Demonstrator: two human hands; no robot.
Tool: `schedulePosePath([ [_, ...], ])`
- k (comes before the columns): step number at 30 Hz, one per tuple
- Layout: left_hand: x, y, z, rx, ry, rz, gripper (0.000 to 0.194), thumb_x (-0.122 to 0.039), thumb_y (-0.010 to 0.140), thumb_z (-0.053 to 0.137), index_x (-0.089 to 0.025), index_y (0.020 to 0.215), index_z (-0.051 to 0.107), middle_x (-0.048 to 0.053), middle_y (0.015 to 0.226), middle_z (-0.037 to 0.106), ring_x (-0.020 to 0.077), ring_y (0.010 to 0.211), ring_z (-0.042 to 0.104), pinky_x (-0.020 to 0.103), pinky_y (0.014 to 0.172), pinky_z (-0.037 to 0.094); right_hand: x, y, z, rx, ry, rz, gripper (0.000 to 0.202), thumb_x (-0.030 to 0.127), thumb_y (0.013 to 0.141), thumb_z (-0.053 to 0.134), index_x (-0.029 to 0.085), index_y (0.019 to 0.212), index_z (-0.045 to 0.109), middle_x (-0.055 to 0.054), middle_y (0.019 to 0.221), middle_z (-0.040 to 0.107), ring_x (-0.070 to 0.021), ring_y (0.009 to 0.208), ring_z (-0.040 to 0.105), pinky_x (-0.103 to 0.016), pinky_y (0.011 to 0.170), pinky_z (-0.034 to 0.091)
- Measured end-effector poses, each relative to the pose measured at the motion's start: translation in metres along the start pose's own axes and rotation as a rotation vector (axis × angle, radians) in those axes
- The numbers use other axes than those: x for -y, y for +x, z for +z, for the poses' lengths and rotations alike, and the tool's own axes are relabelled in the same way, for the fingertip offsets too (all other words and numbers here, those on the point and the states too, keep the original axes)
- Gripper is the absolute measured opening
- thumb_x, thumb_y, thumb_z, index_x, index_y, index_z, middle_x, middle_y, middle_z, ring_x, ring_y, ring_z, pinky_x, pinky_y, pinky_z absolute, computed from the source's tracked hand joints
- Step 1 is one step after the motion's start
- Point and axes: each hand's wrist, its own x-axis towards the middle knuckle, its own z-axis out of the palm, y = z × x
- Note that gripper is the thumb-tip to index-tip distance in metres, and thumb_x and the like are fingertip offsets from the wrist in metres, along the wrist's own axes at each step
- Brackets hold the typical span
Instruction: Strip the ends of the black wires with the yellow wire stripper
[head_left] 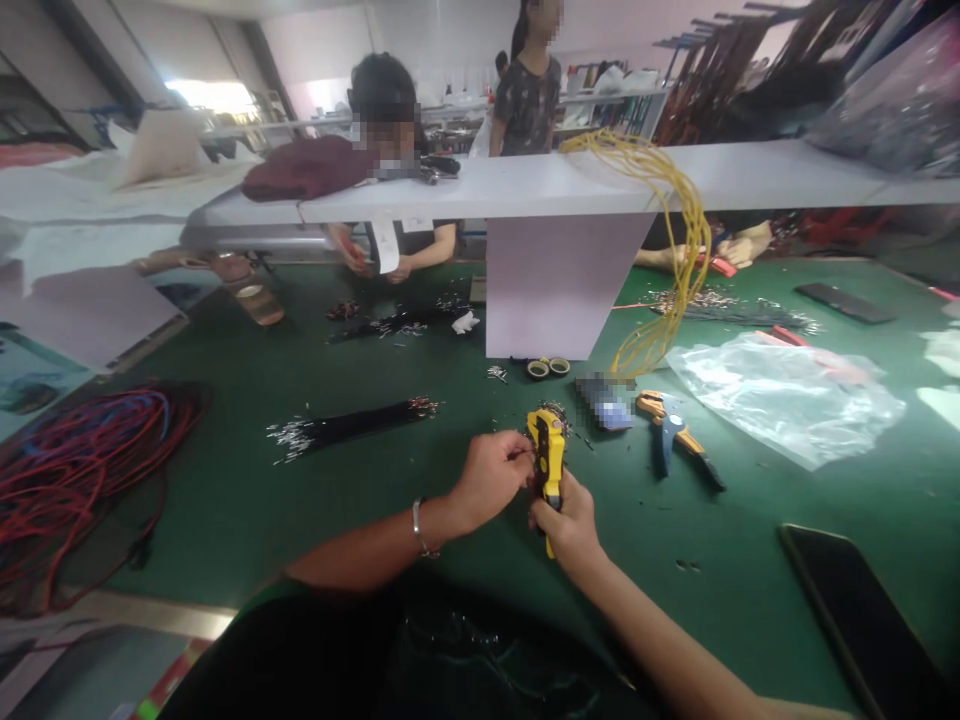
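My right hand (574, 520) is wrapped round the handles of a yellow and black crimping tool (548, 450), held upright over the green table. My left hand (491, 480) is closed in a pinch against the left side of the tool's head. Whatever lies between its fingertips is too small and hidden to make out. Behind the tool's head lies a small pile of metal terminals (556, 410), partly covered by it. Left of my hands, a bundle of black wires (356, 424) with terminals on its ends rests on the table.
Blue and orange wire strippers (667, 435), a clear plastic bag (795, 400) and a phone (862, 610) lie to the right. Red cables (82, 480) are heaped at left. Yellow wires (686, 230) hang off a white shelf (420, 200). Co-workers' hands (401, 268) show across the table.
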Motion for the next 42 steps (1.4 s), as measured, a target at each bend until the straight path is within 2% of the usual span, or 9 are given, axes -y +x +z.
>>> schedulePosePath([
  [11, 0.011, 0.017, 0.003, -0.001, 0.048, -0.095, 0.015, -0.004, 0.066, 0.049, -0.014, 0.067, 0.061, -0.003, 0.053, 0.059, 0.0085, 0.044, 0.056, 0.017, 0.045, 0.046, 0.000, 0.005, 0.007, -0.026, 0.162, 0.170, 0.013, 0.021, 0.053, 0.047, 0.021, 0.067, 0.046, 0.009, 0.043, 0.046, -0.0096, 0.031, 0.042, -0.022, 0.033, 0.036],
  [14, 0.016, 0.029, -0.003, -0.004, 0.159, -0.091, 0.014, -0.008, 0.070, 0.052, -0.014, 0.072, 0.064, -0.002, 0.055, 0.061, 0.0084, 0.044, 0.056, 0.018, 0.047, 0.047, -0.002, 0.007, 0.008, -0.027, 0.230, 0.238, 0.016, 0.021, 0.053, 0.048, 0.021, 0.069, 0.046, 0.009, 0.041, 0.046, -0.0101, 0.030, 0.043, -0.022, 0.032, 0.035],
  [16, 0.022, 0.046, -0.014, -0.018, 0.358, -0.059, 0.015, -0.012, 0.075, 0.053, -0.014, 0.077, 0.068, -0.001, 0.058, 0.065, 0.0086, 0.047, 0.058, 0.018, 0.048, 0.047, -0.004, 0.010, 0.007, -0.017, 0.291, 0.270, 0.019, 0.021, 0.053, 0.049, 0.020, 0.073, 0.048, 0.009, 0.041, 0.047, -0.0107, 0.031, 0.045, -0.022, 0.033, 0.036],
  [22, 0.037, 0.120, -0.054, -0.113, 0.606, -0.003, 0.017, -0.021, 0.076, 0.058, -0.015, 0.078, 0.074, 0.003, 0.065, 0.069, 0.0134, 0.058, 0.062, 0.022, 0.059, 0.046, -0.008, 0.017, 0.004, -0.005, 0.432, 0.260, 0.023, 0.021, 0.054, 0.053, 0.019, 0.077, 0.048, 0.007, 0.049, 0.052, -0.0106, 0.036, 0.048, -0.023, 0.038, 0.038],
  [26, 0.044, 0.166, -0.060, -0.121, 0.738, 0.047, 0.019, -0.024, 0.075, 0.061, -0.017, 0.082, 0.077, 0.005, 0.081, 0.074, 0.0194, 0.079, 0.065, 0.026, 0.072, 0.045, -0.010, 0.019, 0.002, -0.008, 0.464, 0.251, 0.024, 0.020, 0.055, 0.053, 0.019, 0.079, 0.048, 0.007, 0.050, 0.052, -0.0112, 0.038, 0.049, -0.024, 0.039, 0.038],
  [30, 0.052, 0.196, -0.061, -0.110, 0.818, 0.050, 0.023, -0.018, 0.076, 0.058, -0.016, 0.089, 0.077, 0.008, 0.098, 0.074, 0.0217, 0.093, 0.064, 0.028, 0.081, 0.044, -0.014, 0.020, 0.002, -0.009, 0.486, 0.244, 0.026, 0.019, 0.055, 0.052, 0.019, 0.080, 0.047, 0.008, 0.050, 0.051, -0.0117, 0.038, 0.049, -0.025, 0.041, 0.039],
  [35, 0.059, 0.208, -0.069, -0.079, 0.861, 0.028, 0.023, -0.016, 0.073, 0.060, -0.016, 0.088, 0.077, 0.007, 0.095, 0.075, 0.0211, 0.092, 0.065, 0.027, 0.081, 0.045, -0.021, 0.021, 0.004, -0.008, 0.492, 0.230, 0.027, 0.016, 0.056, 0.051, 0.019, 0.083, 0.048, 0.008, 0.053, 0.052, -0.0119, 0.040, 0.051, -0.024, 0.042, 0.039],
  [39, 0.061, 0.208, -0.075, -0.088, 0.889, 0.023, 0.025, -0.019, 0.077, 0.058, -0.016, 0.094, 0.076, 0.006, 0.095, 0.075, 0.0190, 0.089, 0.065, 0.025, 0.079, 0.046, -0.019, 0.021, 0.002, -0.005, 0.517, 0.245, 0.028, 0.016, 0.055, 0.052, 0.018, 0.083, 0.048, 0.007, 0.055, 0.053, -0.0122, 0.040, 0.052, -0.024, 0.042, 0.038],
  [42, 0.060, 0.204, -0.079, -0.086, 0.948, 0.026, 0.027, -0.022, 0.075, 0.061, -0.015, 0.098, 0.074, 0.008, 0.101, 0.072, 0.0208, 0.093, 0.064, 0.026, 0.082, 0.045, -0.015, 0.021, 0.000, -0.003, 0.541, 0.275, 0.028, 0.017, 0.055, 0.052, 0.018, 0.083, 0.049, 0.006, 0.055, 0.055, -0.0132, 0.042, 0.054, -0.024, 0.042, 0.037],
])
